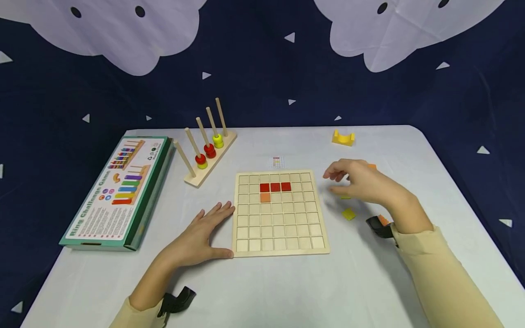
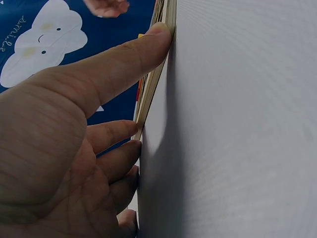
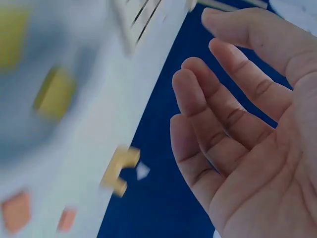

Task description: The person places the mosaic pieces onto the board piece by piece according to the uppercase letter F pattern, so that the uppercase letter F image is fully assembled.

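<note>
A square wooden grid board [image 1: 283, 231] lies on the white table. Three red tiles [image 1: 275, 187] sit side by side in its second row, with one orange tile [image 1: 265, 197] under the leftmost. My left hand [image 1: 197, 239] rests at the board's left edge, thumb and fingertips touching its side, as the left wrist view also shows. Right of the board, my right hand [image 1: 362, 182] hovers with loosely bent fingers and nothing between them. Below it lie a yellow tile [image 1: 348, 214] and an orange tile [image 1: 383, 220]; other loose tiles are partly hidden by the hand.
A small printed pattern card [image 1: 277, 162] lies behind the board. At back left stands a wooden peg rack [image 1: 198, 180] with red and yellow rings, beside a green-edged game box [image 1: 119, 191]. A yellow notched block [image 1: 343, 138] is at the back right.
</note>
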Tool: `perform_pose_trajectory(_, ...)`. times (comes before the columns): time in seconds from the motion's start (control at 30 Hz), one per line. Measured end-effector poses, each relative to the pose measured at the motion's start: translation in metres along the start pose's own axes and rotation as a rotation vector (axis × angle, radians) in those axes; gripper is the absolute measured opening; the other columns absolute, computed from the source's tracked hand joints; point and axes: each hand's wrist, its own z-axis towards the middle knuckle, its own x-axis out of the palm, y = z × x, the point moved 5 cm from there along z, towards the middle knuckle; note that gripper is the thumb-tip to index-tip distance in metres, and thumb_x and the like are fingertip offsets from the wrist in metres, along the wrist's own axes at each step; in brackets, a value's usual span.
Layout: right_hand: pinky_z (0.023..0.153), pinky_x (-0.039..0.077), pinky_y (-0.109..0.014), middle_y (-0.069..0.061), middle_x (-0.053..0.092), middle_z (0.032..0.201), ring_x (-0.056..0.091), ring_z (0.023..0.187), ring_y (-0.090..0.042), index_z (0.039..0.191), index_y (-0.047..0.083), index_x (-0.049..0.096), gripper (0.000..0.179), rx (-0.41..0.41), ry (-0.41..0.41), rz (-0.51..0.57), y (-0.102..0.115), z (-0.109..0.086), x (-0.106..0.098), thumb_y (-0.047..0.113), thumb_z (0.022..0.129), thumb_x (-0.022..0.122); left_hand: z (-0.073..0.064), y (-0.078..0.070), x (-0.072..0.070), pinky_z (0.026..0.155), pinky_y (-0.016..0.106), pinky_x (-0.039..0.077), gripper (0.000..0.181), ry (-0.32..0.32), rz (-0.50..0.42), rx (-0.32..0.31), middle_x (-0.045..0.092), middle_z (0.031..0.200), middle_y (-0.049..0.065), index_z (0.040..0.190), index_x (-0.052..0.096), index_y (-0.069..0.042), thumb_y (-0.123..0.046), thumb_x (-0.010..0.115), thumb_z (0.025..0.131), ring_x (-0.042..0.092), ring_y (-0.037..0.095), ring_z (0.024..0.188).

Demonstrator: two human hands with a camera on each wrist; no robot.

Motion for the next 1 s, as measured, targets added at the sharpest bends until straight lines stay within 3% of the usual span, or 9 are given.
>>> perform_pose_trajectory(0.33,0.093,0.059,-0.052,-0.005,0.077,0.108,0.071,0.102,-0.024,0.117,0.007,0.075,0.030,0.131,0.034,-0.016,-0.060,-0.057,-0.003,0.011,0.090,0.084,0.001,0.002,0.003,0.131,0.074,0.010,0.110,0.010,-0.010,-0.014,0.033,0.176,0.010,0.166,0.040,-0.011,-0.037,0.097,0.075,0.023,0.039,0.166)
perform_pose_trajectory(0.53,0.083,0.057,-0.032,0.001,0.076,0.108,0.068,0.098,-0.015,0.115,0.012,0.077,0.032,0.193,0.059,-0.032,-0.080,-0.086,0.007,0.019,0.086,0.088,0.001,0.003,0.003,0.131,0.073,0.009,0.109,0.009,-0.006,-0.017,0.033,0.176,0.010,0.166,0.041,-0.012,-0.036,0.097,0.076,0.023,0.039,0.167)
perform_pose_trajectory(0.7,0.079,0.053,-0.023,0.004,0.075,0.109,0.067,0.100,-0.014,0.117,0.014,0.076,0.038,0.197,0.089,-0.029,-0.087,-0.099,0.014,0.014,0.081,0.089,0.001,0.002,0.002,0.131,0.073,0.010,0.109,0.009,-0.001,-0.018,0.034,0.176,0.010,0.166,0.041,-0.012,-0.036,0.097,0.076,0.023,0.039,0.167)
perform_pose_trajectory(1.0,0.079,0.053,-0.022,0.005,0.071,0.108,0.058,0.093,-0.003,0.117,0.017,0.077,0.042,0.170,0.041,-0.034,-0.089,-0.105,0.018,0.006,0.078,0.088,0.001,0.004,0.004,0.132,0.071,0.009,0.111,0.017,-0.004,-0.029,0.032,0.177,0.008,0.167,0.040,-0.013,-0.036,0.098,0.075,0.022,0.037,0.167)
